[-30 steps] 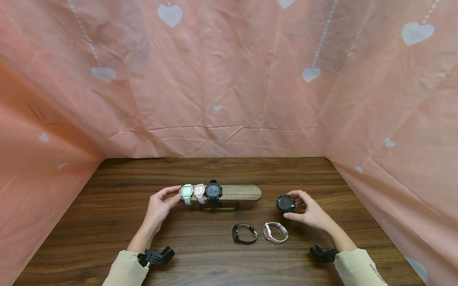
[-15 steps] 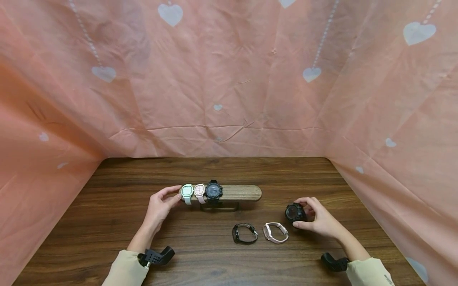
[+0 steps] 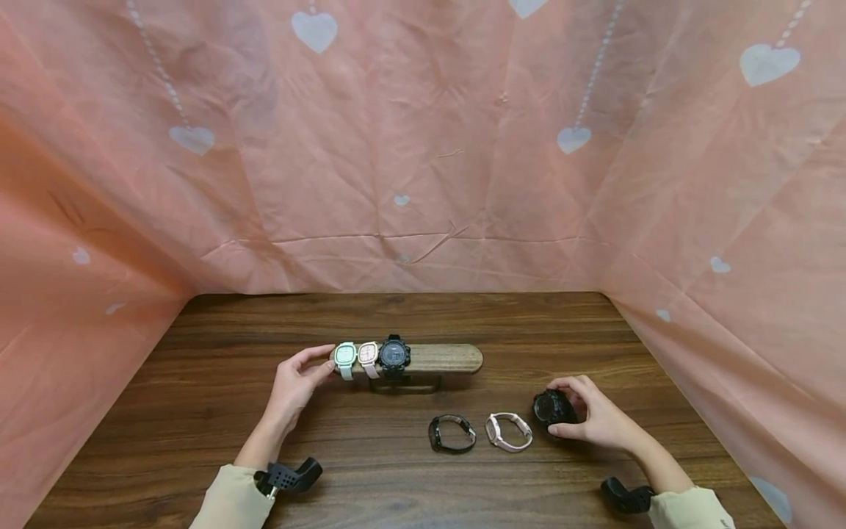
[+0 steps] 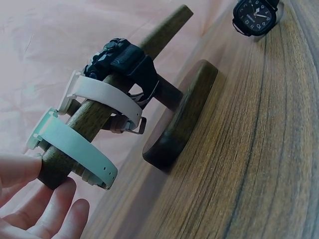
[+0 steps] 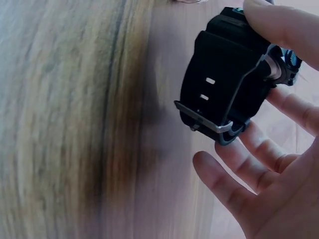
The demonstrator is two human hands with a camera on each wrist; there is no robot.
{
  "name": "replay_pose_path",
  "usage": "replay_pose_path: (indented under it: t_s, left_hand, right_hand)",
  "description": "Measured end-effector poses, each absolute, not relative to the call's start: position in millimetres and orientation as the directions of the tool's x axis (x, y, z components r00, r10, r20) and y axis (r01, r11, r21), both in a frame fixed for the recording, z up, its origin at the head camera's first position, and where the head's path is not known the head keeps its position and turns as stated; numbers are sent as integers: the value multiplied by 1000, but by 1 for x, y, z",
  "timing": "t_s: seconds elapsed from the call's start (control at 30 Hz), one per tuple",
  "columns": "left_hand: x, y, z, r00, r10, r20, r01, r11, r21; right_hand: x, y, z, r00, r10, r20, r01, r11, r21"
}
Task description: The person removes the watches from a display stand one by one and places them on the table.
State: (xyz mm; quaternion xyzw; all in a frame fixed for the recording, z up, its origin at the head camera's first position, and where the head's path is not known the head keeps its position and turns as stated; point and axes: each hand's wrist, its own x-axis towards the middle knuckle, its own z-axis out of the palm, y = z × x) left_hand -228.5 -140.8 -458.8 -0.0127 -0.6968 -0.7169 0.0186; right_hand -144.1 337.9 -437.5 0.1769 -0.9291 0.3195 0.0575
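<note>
My left hand pinches the left end of a wooden watch stand, thumb and fingers at the bar's tip in the left wrist view. Strapped round the bar are a mint green watch, a pale pink watch and a chunky black watch. To the right, my right hand grips another chunky black watch by its case, the thumb on one side and fingers on the other. Its strap is buckled into a loop, seen in the right wrist view.
On the table, in front of the stand, lie a small black watch and a white-pink watch, both on their sides with straps looped. A pink curtain with white hearts encloses the table's back and sides.
My right hand has moved right and toward me with the black watch, which has tilted and come lower. The left hand stays on the stand's end, and the stand has not moved.
</note>
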Motion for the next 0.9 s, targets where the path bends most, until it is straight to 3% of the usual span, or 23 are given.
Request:
replay_pose_path:
  t_s: [0.2,0.67,0.9]
  left_hand:
    - [-227,-140,-460,-999,-2,36,36,-46,998]
    - [-228,-140,-459,-998,-6,64,64,-61,996]
    - [-229,-142,-457,-998,-5,59,59,22,998]
  right_hand:
    - [-138,340,-439,-937,-323,134,-336,727,-598]
    - [-140,343,-439,-884,-441,157,-443,679,-586]
    - [-142,339,-438,-881,-441,170,-451,676,-583]
